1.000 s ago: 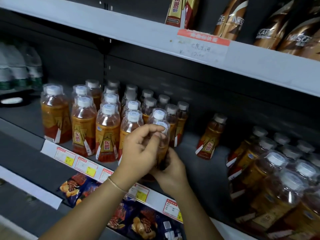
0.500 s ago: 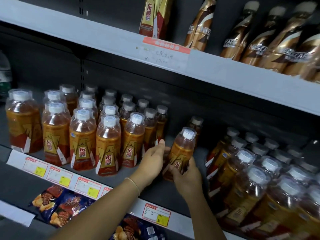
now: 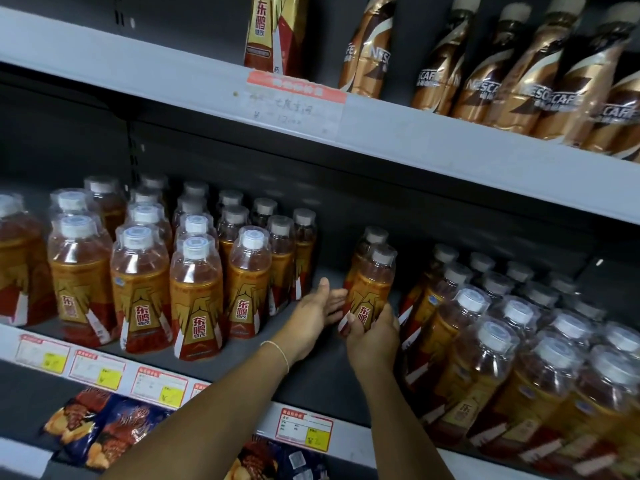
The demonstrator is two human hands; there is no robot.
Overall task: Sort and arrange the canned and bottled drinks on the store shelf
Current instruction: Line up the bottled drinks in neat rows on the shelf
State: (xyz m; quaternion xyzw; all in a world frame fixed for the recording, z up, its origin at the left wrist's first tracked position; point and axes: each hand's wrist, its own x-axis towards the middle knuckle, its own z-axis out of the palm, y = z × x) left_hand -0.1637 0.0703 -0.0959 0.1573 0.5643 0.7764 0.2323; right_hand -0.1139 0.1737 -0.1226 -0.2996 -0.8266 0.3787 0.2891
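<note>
We judge the bottle (image 3: 372, 285) full: fairly heavy, stiff-walled, slick in its wrap, best held low round the label. Our right grip (image 3: 374, 341) is curled round that lower half, the bottle standing roughly upright over the bare gap on the shelf (image 3: 329, 382), perhaps resting there. Our left grip (image 3: 317, 313) lies open just beside it.

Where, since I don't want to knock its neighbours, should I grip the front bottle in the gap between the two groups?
Grip the bottle round its labelled body, coming from the front: the body is broad, the top narrows to a cap. The right hand holds it so, low on the label. Packed bottles crowd its right; its left is freer.
</note>
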